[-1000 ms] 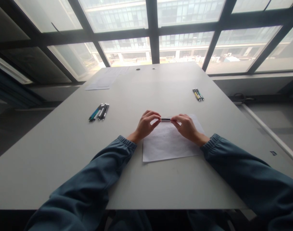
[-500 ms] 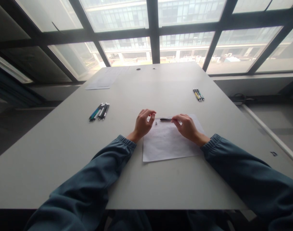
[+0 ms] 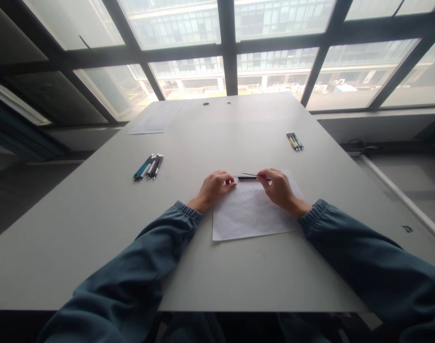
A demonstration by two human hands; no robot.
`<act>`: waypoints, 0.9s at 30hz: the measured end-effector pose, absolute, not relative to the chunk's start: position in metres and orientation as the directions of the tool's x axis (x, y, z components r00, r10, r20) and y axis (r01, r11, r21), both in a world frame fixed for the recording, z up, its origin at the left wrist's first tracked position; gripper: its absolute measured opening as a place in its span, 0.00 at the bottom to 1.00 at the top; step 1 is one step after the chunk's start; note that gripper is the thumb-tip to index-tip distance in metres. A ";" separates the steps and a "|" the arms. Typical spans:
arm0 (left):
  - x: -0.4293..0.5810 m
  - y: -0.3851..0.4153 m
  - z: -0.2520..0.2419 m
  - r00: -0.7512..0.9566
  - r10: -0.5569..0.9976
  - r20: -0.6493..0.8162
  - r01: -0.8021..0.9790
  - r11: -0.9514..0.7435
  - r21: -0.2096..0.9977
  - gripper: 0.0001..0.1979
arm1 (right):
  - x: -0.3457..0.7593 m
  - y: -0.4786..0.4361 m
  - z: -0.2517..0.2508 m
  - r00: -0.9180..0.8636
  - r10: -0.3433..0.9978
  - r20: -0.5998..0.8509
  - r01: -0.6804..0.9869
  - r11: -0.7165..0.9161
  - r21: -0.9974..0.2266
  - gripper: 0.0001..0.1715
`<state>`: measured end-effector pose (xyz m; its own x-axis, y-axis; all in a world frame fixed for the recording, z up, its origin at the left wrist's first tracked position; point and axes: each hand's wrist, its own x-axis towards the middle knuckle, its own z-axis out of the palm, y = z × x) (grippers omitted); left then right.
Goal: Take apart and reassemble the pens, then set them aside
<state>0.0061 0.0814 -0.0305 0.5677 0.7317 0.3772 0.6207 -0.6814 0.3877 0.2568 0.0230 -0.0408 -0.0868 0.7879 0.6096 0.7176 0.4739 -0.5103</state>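
My right hand pinches a thin dark pen refill, which points left just above the sheet. Below the refill, a black pen barrel lies along the far edge of the white paper, its right end partly behind my right fingers. My left hand rests at the paper's far left corner, thumb and fingertips drawn together. Whatever lies between those fingertips is hidden.
A group of several pens lies to the left on the white table. More pens lie at the right. Printed sheets are at the far left, near the windows. A small dark item shows at right.
My left hand has lowered and closed its fingers where a small grey pen part lay; that part is now hidden. The thin refill in my right hand now shows apart from the barrel.
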 end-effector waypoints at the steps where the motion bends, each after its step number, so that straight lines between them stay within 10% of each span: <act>1: 0.006 0.082 -0.031 0.565 0.730 0.384 0.615 -0.683 0.393 0.05 | 0.257 0.023 -0.041 -0.088 0.789 0.608 0.717 0.474 -0.511 0.08; 27: 0.016 0.071 -0.024 0.368 0.651 0.664 0.360 -0.758 0.544 0.07 | 0.257 0.021 -0.040 -0.164 0.768 0.619 0.661 0.552 -0.509 0.08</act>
<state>0.0156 0.0707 -0.0243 0.3682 0.6510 0.6638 0.3598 -0.7581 0.5439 0.2569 0.0209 -0.0398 -0.1637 0.7678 0.6194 0.6607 0.5516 -0.5092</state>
